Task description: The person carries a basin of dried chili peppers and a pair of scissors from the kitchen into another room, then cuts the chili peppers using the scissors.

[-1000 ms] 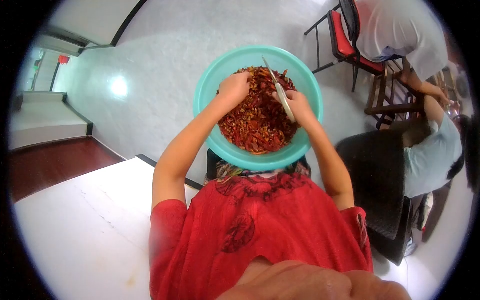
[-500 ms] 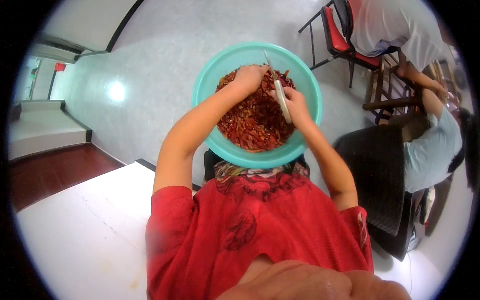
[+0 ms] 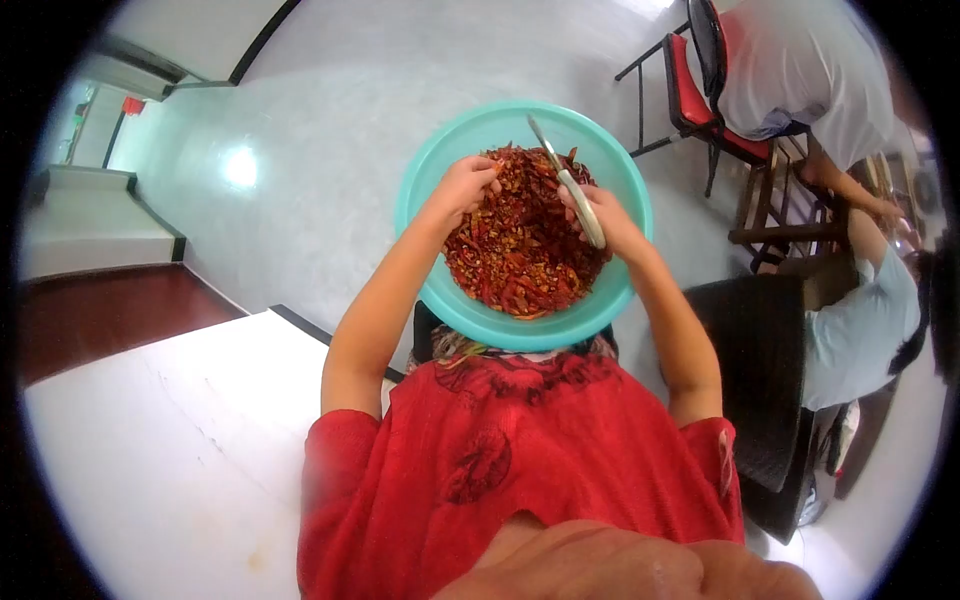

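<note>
A turquoise plastic basin sits at my lap, holding a heap of cut dried red chillies with loose pale seeds among them. My right hand is closed around the pale handle of scissors, seen nearly edge-on over the right side of the heap. Their metal blades point up and left, toward the basin's far rim. Over the heap's left edge, my left hand has its fingers curled together. What lies between its fingertips is too small to make out.
A white tabletop is at my lower left. On the right are a red and black chair, a wooden stool and a dark chair back. Two people sit there, one in a white top, one in light blue.
My left hand has moved left, away from the scissors to the heap's left edge. The right hand with the scissors has shifted slightly right and down in view, as has the basin.
</note>
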The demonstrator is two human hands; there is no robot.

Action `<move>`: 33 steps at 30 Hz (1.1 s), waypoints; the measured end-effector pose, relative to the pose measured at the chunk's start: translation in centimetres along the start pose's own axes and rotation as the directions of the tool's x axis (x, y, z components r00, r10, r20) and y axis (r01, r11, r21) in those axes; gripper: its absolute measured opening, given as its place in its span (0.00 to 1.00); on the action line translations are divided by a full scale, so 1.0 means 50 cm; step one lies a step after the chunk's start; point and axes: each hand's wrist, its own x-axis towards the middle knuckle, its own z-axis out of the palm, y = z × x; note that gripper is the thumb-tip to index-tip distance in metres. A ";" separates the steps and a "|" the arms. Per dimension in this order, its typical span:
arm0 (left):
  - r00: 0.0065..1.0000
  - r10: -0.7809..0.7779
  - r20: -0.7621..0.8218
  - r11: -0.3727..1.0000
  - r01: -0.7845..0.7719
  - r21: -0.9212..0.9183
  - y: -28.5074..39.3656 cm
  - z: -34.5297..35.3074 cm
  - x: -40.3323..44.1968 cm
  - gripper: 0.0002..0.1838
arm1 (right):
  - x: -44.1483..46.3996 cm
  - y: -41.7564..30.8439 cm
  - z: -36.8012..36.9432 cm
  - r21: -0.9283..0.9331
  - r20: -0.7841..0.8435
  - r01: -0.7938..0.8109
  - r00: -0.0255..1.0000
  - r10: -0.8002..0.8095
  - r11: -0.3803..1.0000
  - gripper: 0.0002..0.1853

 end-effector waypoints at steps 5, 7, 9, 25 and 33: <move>0.992 -0.120 0.045 0.947 0.128 -0.295 0.055 -0.002 -0.066 0.22 | -0.001 0.007 0.027 -0.325 0.130 0.067 0.991 -0.025 0.943 0.47; 0.988 -0.123 0.095 0.963 0.142 -0.228 0.059 0.002 -0.071 0.23 | -0.007 -0.001 0.032 -0.407 0.164 0.005 0.984 0.068 0.913 0.49; 0.982 -0.132 0.132 0.964 0.158 -0.215 0.053 0.008 -0.078 0.24 | -0.013 -0.008 0.035 -0.416 0.156 0.022 0.987 0.047 0.909 0.50; 0.979 -0.164 0.123 0.956 0.189 -0.224 0.038 -0.001 -0.088 0.26 | -0.024 -0.013 0.054 -0.420 0.146 0.023 0.988 0.043 0.907 0.41; 0.971 -0.157 0.182 0.949 0.199 -0.246 0.039 0.001 -0.086 0.26 | -0.018 -0.010 0.055 -0.444 0.143 0.058 0.990 0.007 0.894 0.38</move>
